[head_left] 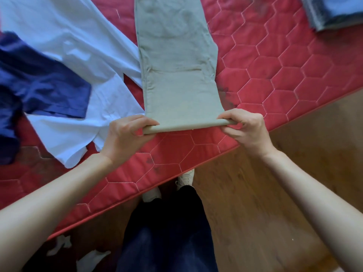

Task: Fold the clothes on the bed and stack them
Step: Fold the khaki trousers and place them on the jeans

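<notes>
Head view, left hand (125,132) and right hand (243,128) grip pinching khaki trousers (178,79) hem

- Grey trousers (176,61) lie flat on the red quilted mattress (275,61), running from centre toward 12 o'clock.
- The left hand (125,134) and right hand (245,130) each pinch one end of the near folded edge.
- At 9 o'clock a white shirt (78,55) lies spread, a navy garment (39,85) overlapping it.
- At 1 o'clock sits a folded grey-blue stack (332,12).
- Wooden floor (275,193) shows at 5 o'clock.
</notes>
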Demonstrator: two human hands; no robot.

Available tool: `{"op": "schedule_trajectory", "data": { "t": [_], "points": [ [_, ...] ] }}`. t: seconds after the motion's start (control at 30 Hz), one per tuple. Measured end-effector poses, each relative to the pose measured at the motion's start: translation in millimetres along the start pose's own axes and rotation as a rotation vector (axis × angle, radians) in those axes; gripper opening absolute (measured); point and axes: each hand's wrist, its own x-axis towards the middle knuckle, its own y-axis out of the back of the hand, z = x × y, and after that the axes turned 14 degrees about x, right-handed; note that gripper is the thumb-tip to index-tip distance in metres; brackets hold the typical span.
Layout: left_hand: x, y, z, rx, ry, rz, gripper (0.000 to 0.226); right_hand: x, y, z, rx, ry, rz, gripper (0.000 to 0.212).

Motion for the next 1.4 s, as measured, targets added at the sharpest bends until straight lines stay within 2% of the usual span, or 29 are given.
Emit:
{"op": "schedule_trajectory", "data": {
  "t": [0.1, 0.27, 0.4, 0.47, 0.53, 0.63, 0.83, 0.93, 1.17, 1.27, 1.4],
  "points": [
    [5.7, 36.0, 13.4, 0.0, -0.052, 0.006, 0.019, 4.4, 28.9, -31.3, 0.031, 0.007, -0.047, 0.015],
    [3.7, 68.0, 22.5, -0.044, -0.155, 0.009, 0.015, -0.4, 58.3, -57.2, 0.073, 0.006, -0.191, 0.016],
    [14.1, 62.5, 21.2, -0.033, -0.138, 0.025, 0.014, 8.0, 55.2, -51.3, 0.11, -0.027, -0.191, 0.02],
    [27.9, 55.3, 16.4, -0.049, -0.093, 0.025, 0.011, 20.7, 50.7, -41.3, 0.16, -0.066, -0.161, 0.019],
    [47.5, 49.3, 7.8, -0.08, -0.03, 0.03, 0.017, 40.1, 49.2, -28.9, 0.204, -0.089, -0.115, 0.017],
    [86.4, 42.4, -8.0, -0.216, 0.096, 0.031, 0.019, 80.7, 48.3, -10.7, 0.284, -0.14, -0.046, 0.018],
    [202.8, 19.3, -50.5, -0.482, 0.434, 0.05, 0.029, 201.1, 40.4, 38.4, 0.545, -0.266, 0.136, 0.026],
    [270.8, -3.6, -84.4, -0.537, 0.499, 0.073, 0.029, 272.2, 31.5, 71.4, 0.615, -0.275, 0.182, 0.023],
    [378.0, -93.3, -178.0, -0.355, 0.755, 0.01, 0.025, 417.9, -24.0, 160.2, 0.307, -0.354, 0.115, 0.021],
    [386.9, -114.7, -195.6, -0.261, 0.808, 0.041, 0.027, 437.9, -46.5, 178.8, 0.294, -0.375, 0.113, 0.022],
    [389.2, -116.5, -204.2, -0.215, 0.801, 0.122, 0.028, 450.9, -55.6, 181.5, 0.317, -0.362, 0.192, 0.019]
  ]
}}
